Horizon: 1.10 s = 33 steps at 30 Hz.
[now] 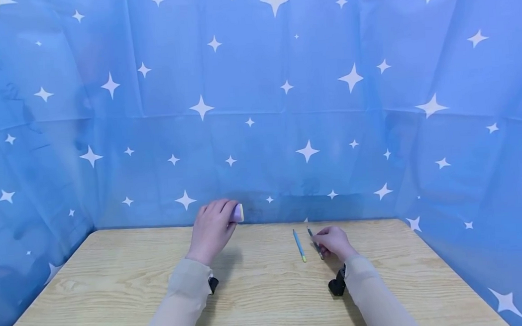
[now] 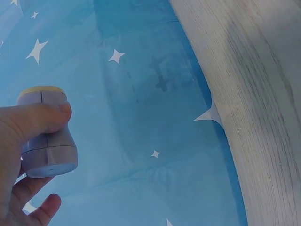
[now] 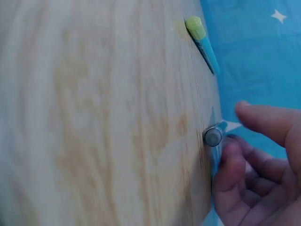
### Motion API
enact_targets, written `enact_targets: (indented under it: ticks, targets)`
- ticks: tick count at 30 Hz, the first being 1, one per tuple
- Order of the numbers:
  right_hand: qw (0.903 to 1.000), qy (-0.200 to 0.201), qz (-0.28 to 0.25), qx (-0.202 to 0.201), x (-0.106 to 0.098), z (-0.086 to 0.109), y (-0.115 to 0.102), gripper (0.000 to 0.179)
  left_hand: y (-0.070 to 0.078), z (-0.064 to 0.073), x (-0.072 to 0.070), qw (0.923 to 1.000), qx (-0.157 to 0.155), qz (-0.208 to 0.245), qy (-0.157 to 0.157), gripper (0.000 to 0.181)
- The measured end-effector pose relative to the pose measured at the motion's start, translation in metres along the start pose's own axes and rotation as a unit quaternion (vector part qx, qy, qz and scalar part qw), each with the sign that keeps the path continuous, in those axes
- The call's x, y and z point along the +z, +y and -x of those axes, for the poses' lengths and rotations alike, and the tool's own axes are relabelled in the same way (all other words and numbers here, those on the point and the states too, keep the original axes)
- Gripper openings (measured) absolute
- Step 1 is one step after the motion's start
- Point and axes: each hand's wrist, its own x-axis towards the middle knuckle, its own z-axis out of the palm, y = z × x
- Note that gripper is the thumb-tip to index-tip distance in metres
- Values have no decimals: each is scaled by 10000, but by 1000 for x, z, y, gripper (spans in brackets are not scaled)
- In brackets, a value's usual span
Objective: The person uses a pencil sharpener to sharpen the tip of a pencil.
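Observation:
Raised over the far edge of the table, my left hand point(image 1: 211, 231) grips a small lilac, waisted cylinder point(image 2: 51, 143) with a yellow rim. Thumb and fingers wrap its sides in the left wrist view. My right hand point(image 1: 335, 241) is low at a dark pencil point(image 1: 310, 233) lying on the wood. Its bent fingers are right beside the pencil, and in the right wrist view the thumb stands apart from it. Whether a fingertip touches the pencil is hard to tell. A blue pencil point(image 1: 299, 246) with a yellow end lies just left of the dark one.
The light wooden table point(image 1: 260, 302) ends at a blue curtain point(image 1: 261, 168) with white stars, which hangs behind it and along both sides. A black wrist camera point(image 1: 337, 284) sits under the right sleeve, another point(image 1: 212, 284) by the left sleeve.

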Motion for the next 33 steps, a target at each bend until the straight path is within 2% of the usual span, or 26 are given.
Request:
enact_targets:
  ticks: [6,12,24,33]
  targets:
    - [9994,75,-179,-291,4,1,-9,23,-1,0,-1,10000,20,-10,-17,44]
    - [9989,-126,-373,-269,16,3,-19,17,-1,1,-1,10000,-10,2,-18,44]
    - [9985,-272,386,-261,33,7,-32,14,-1,0,-2,10000,1,-3,-11,46]
    - [9974,-280,612,-243,37,4,-31,17,0,1,-1,10000,-13,35,-27,43]
